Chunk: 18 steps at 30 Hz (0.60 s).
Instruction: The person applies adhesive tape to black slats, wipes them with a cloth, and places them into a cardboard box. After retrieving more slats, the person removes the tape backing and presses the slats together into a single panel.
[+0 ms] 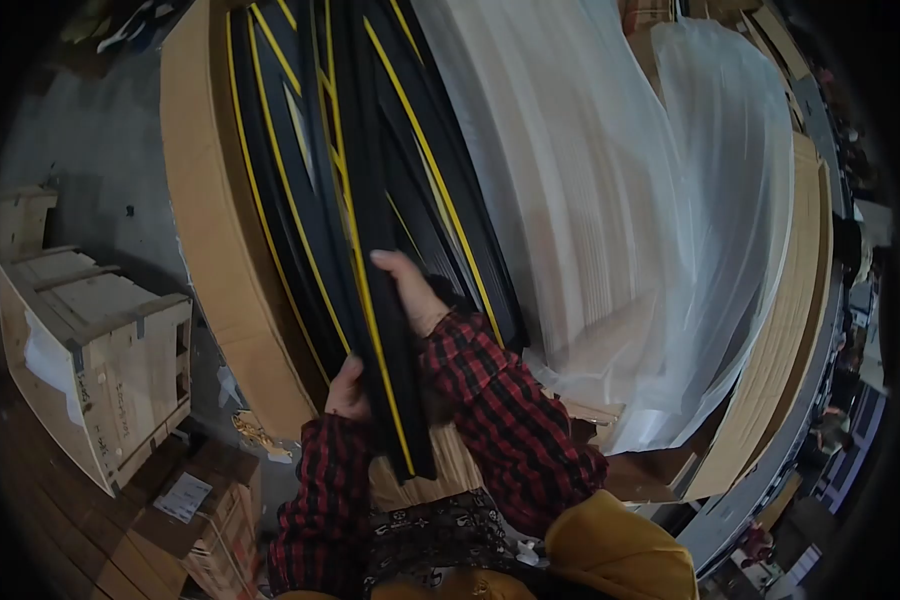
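A long black strip with a yellow line along it point(393, 400) lies lengthwise between my two hands, its near end close to my body. My left hand point(348, 390) is closed on its left edge, thumb on top. Farther up, my right hand point(410, 290) grips the right edge; most of its fingers are hidden beneath the strip. Under and beyond it, several similar black strips with yellow lines point(270, 130) lie in a large cardboard box point(210, 200), some crossing at an angle.
Clear plastic sheeting point(580, 200) covers the pale contents in the right half of the box. To the left, a wooden crate point(120, 400) stands on the grey floor point(110, 130). A brown carton with a white label point(195, 505) sits at lower left.
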Tool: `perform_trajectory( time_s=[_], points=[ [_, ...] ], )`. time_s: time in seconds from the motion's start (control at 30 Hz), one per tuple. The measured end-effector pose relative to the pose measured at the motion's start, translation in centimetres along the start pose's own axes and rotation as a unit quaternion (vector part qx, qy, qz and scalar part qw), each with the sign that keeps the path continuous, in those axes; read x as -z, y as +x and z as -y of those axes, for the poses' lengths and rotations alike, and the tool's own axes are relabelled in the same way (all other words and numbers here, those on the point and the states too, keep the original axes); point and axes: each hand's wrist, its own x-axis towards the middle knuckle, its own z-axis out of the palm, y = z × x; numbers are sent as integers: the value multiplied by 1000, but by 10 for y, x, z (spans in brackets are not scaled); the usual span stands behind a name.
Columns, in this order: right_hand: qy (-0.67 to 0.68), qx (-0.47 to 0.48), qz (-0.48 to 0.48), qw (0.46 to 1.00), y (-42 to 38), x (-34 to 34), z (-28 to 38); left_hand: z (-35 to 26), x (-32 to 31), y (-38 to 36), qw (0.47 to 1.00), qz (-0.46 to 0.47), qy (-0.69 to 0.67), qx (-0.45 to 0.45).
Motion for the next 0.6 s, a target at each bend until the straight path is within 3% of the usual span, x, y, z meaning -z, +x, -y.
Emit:
perform_trajectory(
  time_s=[0.03,0.1,0.13,0.17,0.23,0.27,0.3,0.37,0.6],
  points=[
    [-69,87,-29,993,9,-10,-12,-9,4,-12,998,-46,-34,28],
    [-123,87,-76,986,-2,-14,-12,-27,3,-21,998,-4,-25,65],
    [-207,188,-124,952,-7,-2,-18,-32,0,-26,995,41,-25,91],
    [-290,281,-169,899,-14,10,-25,-33,-23,-26,997,49,-10,54],
    [-439,292,-309,791,-42,76,-37,-39,-27,-21,995,80,-7,51],
    [-531,263,-368,716,-62,107,-49,-42,-28,-19,993,113,-6,41],
    [-533,263,-368,715,-75,109,-50,-46,-28,-18,993,115,-8,41],
    [-653,134,-334,666,-94,104,-51,-50,-26,-18,993,116,-4,33],
    [-665,-44,-339,664,-89,53,-51,-65,-25,-31,995,76,61,35]
  ],
)
